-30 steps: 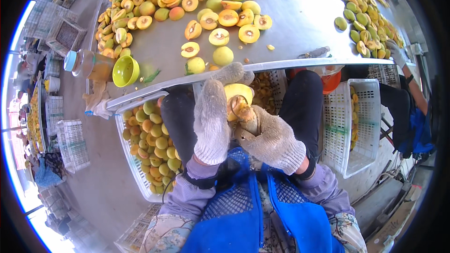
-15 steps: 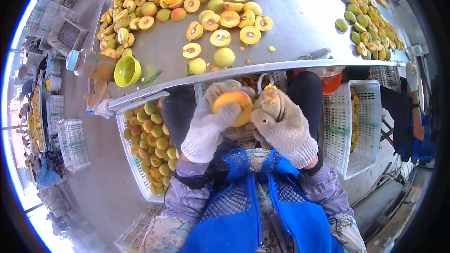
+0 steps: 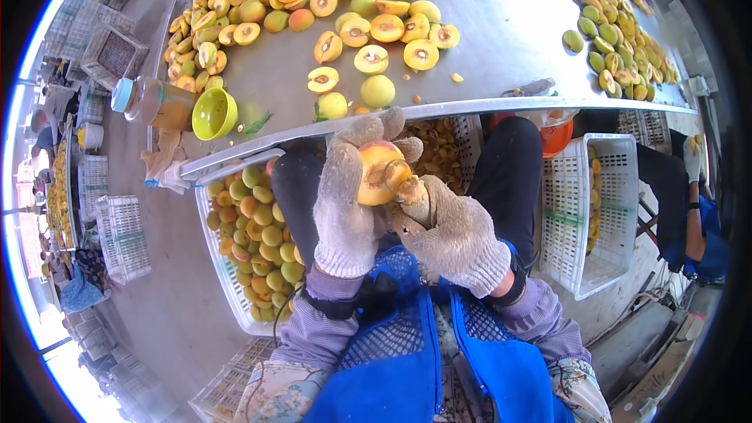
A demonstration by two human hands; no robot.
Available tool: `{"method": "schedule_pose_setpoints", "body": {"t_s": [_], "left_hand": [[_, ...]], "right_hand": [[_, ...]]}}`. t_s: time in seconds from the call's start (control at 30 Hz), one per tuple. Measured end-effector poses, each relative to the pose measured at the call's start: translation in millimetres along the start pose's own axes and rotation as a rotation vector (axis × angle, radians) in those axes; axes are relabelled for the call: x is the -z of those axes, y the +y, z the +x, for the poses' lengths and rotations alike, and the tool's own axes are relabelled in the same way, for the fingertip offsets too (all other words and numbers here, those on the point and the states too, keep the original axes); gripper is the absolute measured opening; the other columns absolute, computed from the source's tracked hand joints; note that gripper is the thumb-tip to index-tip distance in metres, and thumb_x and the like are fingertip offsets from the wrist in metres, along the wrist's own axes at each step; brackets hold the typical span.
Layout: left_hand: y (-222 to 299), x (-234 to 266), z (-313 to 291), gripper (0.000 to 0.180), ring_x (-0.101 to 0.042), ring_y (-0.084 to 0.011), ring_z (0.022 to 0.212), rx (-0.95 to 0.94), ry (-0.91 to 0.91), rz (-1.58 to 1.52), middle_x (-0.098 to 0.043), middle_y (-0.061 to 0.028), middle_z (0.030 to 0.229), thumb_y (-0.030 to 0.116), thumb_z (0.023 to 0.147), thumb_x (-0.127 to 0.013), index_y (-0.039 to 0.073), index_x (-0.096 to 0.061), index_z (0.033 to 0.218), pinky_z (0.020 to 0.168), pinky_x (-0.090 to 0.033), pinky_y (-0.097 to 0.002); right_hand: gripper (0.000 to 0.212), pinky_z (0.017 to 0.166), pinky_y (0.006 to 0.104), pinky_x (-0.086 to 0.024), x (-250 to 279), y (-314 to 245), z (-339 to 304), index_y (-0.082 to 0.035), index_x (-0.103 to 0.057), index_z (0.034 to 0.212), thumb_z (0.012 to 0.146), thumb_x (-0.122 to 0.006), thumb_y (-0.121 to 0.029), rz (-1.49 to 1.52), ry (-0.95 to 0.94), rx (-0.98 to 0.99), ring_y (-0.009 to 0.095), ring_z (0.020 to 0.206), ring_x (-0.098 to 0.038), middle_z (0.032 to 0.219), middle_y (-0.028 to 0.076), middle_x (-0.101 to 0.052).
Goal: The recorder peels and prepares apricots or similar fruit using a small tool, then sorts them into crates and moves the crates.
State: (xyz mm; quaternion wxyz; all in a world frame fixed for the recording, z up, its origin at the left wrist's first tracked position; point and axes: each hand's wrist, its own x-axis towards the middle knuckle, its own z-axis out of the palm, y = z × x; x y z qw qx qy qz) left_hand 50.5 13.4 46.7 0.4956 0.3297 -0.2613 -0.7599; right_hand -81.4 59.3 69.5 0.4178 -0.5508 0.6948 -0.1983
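My left hand (image 3: 345, 207), in a soiled white knit glove, holds a yellow peach half (image 3: 376, 175) upright above my lap, its cut face turned toward my right hand. My gloved right hand (image 3: 454, 239) grips a loop-ended pitting tool (image 3: 410, 189), whose neck is caked with yellow pulp. Its thin wire loop lies against the cut face of the peach half. The tool's handle is hidden inside my fist. Below the hands, between my knees, a crate (image 3: 468, 149) holds cut yellow pieces.
Ahead stands a metal table (image 3: 486, 39) with peach halves (image 3: 371, 61) and a second fruit pile (image 3: 619, 47) on the right. A green cup (image 3: 214, 116) and a jar (image 3: 160, 106) sit at its left corner. Crates of whole peaches (image 3: 254, 235) and yellow pieces (image 3: 593, 196) flank me.
My left hand has turned the peach half so its cut face shows. My right hand has moved left and lower, bringing the tool's loop from above the fist onto that face.
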Motion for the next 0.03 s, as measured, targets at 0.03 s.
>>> {"method": "schedule_pose_setpoints", "body": {"t_s": [0.03], "left_hand": [[-0.3,-0.2,-0.2,0.070,-0.056,-0.0333,0.121,0.001,-0.001,0.000,-0.049,-0.0189,0.142,0.052,0.091,-0.063,0.010,-0.041,0.142,0.103,-0.047,-0.0485]], "right_hand": [[0.034,0.067,0.0406,-0.053,-0.5,-0.3,-1.0,-0.012,-0.059,0.109,0.083,-0.072,-0.030,-0.011,-0.003,-0.003,0.035,0.077,-0.068,0.080,0.014,-0.067]]}}
